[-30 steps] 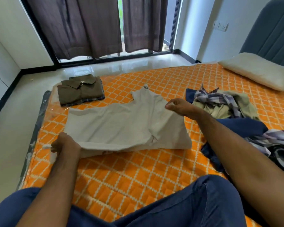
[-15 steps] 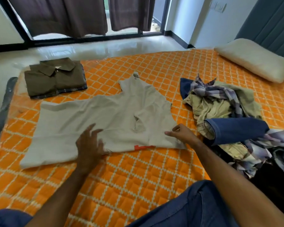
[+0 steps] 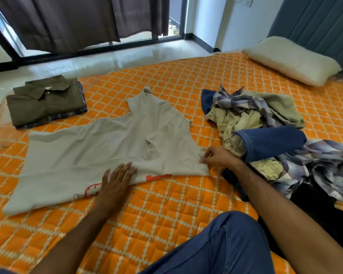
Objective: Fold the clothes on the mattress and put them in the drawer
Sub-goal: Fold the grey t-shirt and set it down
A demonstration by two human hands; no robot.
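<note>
A beige T-shirt (image 3: pixel 99 153) lies spread on the orange quilted mattress (image 3: pixel 166 210), with a red print showing along its near edge. My left hand (image 3: pixel 115 182) lies flat on that near edge, fingers straight. My right hand (image 3: pixel 216 159) pinches the shirt's right corner between thumb and fingers. A folded olive-brown shirt (image 3: pixel 46 101) sits on another folded garment at the mattress's far left. A heap of unfolded clothes (image 3: pixel 265 135) with blue denim, plaid and khaki pieces lies just right of my right hand. No drawer is in view.
A cream pillow (image 3: pixel 289 60) lies at the far right against a blue padded headboard (image 3: pixel 315 24). Beyond the mattress are pale floor tiles, a glass door and dark curtains (image 3: pixel 77 22). My knee in blue jeans (image 3: pixel 226 246) is at the bottom.
The shirt went from being held up by both hands to lying flat on the mattress. My left hand let go and now presses the near edge; my right hand moved down to the shirt's right corner.
</note>
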